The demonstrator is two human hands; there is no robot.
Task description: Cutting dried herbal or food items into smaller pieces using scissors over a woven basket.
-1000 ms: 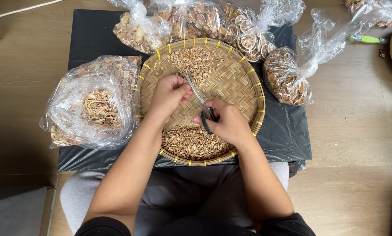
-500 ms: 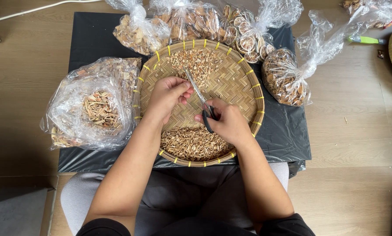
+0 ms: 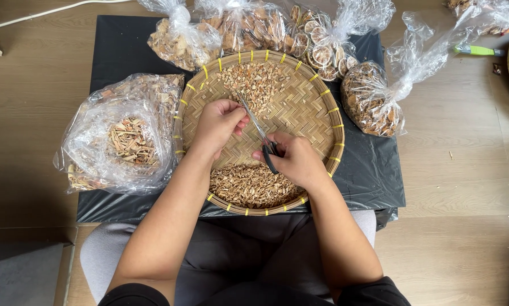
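Observation:
A round woven bamboo tray point(image 3: 311, 113) lies on a black sheet in front of me. It holds a pile of uncut dried pieces point(image 3: 257, 82) at its far side and a pile of small cut bits point(image 3: 251, 184) at its near side. My right hand point(image 3: 294, 161) grips black-handled scissors point(image 3: 260, 133) whose blades point toward the far left. My left hand point(image 3: 217, 124) hovers over the tray's left half, fingers pinched beside the blades; what it pinches is too small to make out.
An open plastic bag of dried strips point(image 3: 121, 136) lies left of the tray. Several tied clear bags of dried goods point(image 3: 180, 37) line the far edge, another bag point(image 3: 373, 99) sits to the right. A green tool point(image 3: 475, 50) lies on the wooden floor.
Both hands stay over the tray with only slight shifts; the scissors remain between them.

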